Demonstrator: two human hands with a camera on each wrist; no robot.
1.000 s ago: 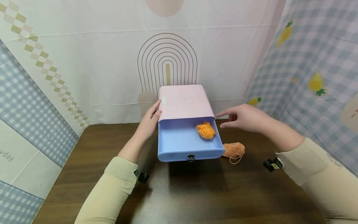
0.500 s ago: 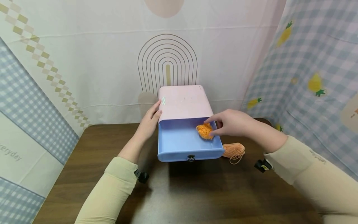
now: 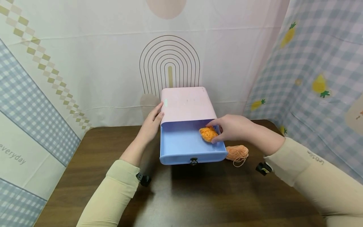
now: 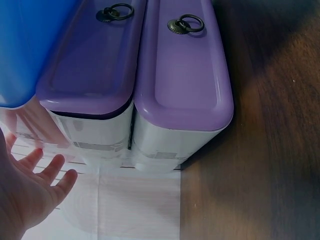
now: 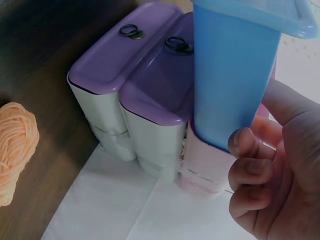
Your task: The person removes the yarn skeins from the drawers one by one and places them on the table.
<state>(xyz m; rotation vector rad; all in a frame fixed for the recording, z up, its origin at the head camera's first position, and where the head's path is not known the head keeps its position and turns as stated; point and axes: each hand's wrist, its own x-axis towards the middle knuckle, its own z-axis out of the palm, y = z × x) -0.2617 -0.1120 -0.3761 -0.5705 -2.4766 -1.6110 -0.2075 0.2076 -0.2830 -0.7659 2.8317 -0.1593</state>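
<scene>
A small storage cabinet (image 3: 187, 104) with a pink top stands on the table. Its blue drawer (image 3: 181, 138) is pulled out, and an orange yarn ball (image 3: 208, 134) lies at the drawer's right side. My right hand (image 3: 233, 127) reaches over the drawer's right wall and pinches that yarn between fingers and thumb. In the right wrist view the drawer wall hides the yarn and the fingertips. Against the cabinet's left side rests my left hand (image 3: 150, 126), its fingers fairly straight; the left wrist view shows them (image 4: 50, 175) spread near the casing.
A peach yarn skein (image 3: 237, 153) lies on the wooden table (image 3: 113, 189), right of the drawer. Two purple drawers (image 4: 182, 65) with ring pulls sit shut below the blue one. A patterned cloth (image 3: 113, 63) hangs behind the cabinet.
My right hand has moved left from beside the cabinet into the drawer and taken hold of the orange yarn, which looks slightly squeezed. The left hand has stayed in place.
</scene>
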